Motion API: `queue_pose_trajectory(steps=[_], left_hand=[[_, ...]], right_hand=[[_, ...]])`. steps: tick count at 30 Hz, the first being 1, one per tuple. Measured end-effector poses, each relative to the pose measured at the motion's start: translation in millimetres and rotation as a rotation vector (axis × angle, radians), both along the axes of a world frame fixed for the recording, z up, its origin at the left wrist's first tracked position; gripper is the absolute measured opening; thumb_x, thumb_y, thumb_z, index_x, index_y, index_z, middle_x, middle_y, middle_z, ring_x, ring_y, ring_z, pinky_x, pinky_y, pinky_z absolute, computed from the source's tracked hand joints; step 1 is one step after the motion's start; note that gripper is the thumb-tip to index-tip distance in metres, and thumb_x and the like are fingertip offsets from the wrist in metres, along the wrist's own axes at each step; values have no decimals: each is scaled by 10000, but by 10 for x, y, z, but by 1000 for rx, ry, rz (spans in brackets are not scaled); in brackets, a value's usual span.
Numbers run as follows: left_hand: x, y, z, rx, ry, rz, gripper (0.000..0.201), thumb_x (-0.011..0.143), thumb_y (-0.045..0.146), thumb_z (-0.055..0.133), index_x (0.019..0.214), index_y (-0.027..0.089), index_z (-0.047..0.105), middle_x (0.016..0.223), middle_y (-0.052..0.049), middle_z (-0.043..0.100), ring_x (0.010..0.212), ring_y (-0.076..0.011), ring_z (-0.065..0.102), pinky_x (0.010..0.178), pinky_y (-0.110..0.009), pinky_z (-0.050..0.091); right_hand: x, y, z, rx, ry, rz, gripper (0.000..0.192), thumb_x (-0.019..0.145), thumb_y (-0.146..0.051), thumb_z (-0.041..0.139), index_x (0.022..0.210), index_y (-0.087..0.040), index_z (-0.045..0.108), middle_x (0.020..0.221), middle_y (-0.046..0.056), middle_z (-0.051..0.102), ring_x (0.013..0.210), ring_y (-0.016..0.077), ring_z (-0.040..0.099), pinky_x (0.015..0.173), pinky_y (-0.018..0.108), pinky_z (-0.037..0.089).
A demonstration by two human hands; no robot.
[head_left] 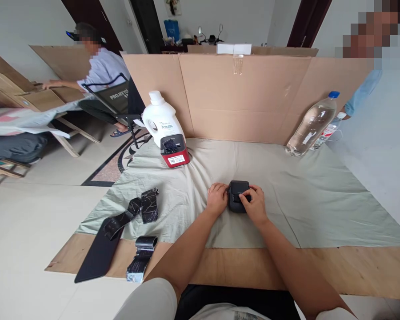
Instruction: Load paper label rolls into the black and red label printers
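Pale grey-green cloth (320, 200) covers most of the wooden board (353, 271) on the floor, its near edge stopping short so a strip of bare wood shows. A folded cardboard wall (246, 93) closes off the far edge; the cloth to the right of the hands lies open and bare. One white jug (160, 118) stands at the back left with one red-based device (175, 152) just in front of it. Two clear bottles (311, 124) lean at the back right. Three dark wrappings (143, 206) lie near the board's left edge, one beside a flat black panel (98, 255). One small black device (238, 195) sits mid-cloth between both hands: the left hand (216, 198) curls against its side, while the right hand (255, 205) rests fingers bent on its top. One person sits at another table far left.
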State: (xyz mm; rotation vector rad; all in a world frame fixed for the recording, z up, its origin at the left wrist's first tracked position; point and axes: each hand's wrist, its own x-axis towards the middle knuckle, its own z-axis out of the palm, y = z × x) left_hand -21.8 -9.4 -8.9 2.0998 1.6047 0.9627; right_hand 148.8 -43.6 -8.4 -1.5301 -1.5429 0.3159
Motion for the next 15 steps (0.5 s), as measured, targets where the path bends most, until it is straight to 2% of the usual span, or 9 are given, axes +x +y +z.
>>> queue_pose_trajectory(steps=[2,4,6,9,11,13,15], left_hand=[[-10,-5,-1,37,-123,22,345,850,107,487,1137,165,670,1189,-107,658,1122,-251,549,1030,-435,420],[0,-1,-20,-16,-299,35,408,865,137,490,1255,167,604,1282,-118,607,1004,-209,598,954,-382,476],[27,15,-49,-199,-496,17,497,884,198,514,1381,198,499,1376,-121,543,796,-145,615,786,-321,526],[57,59,-69,-508,-719,-47,619,891,265,551,1480,261,360,1442,-131,484,540,-50,510,545,-238,468],[42,94,-44,-641,-775,-97,650,882,260,564,1493,250,342,1338,-127,574,483,-31,460,472,-202,397],[3,128,11,-741,-800,-155,657,867,228,577,1488,214,362,1071,-83,689,468,-35,450,445,-173,345],[-39,157,78,-820,-834,-197,674,836,173,592,1478,191,385,881,-38,694,455,-35,441,431,-154,315]], right_hand=[[9,64,-124,-21,156,0,361,806,-522,589,951,-194,624,1193,153,560,1180,301,517,1016,520,430],[11,91,-234,-56,270,33,535,800,-537,585,1191,-175,538,1281,174,535,1221,294,512,1032,512,434],[20,97,-308,-91,297,86,679,822,-549,557,1364,-167,411,1392,185,479,1296,292,472,1090,517,390],[52,105,-356,-135,253,167,736,867,-569,495,1462,-177,311,1502,168,391,1400,292,373,1159,523,310],[75,114,-368,-151,231,208,739,886,-577,466,1486,-185,285,1529,158,364,1423,292,343,1171,528,294],[89,123,-377,-154,217,227,752,893,-581,455,1499,-180,266,1536,159,356,1429,295,336,1175,536,284],[92,127,-387,-150,203,230,764,896,-584,449,1507,-170,251,1534,166,355,1430,299,334,1176,542,278]])
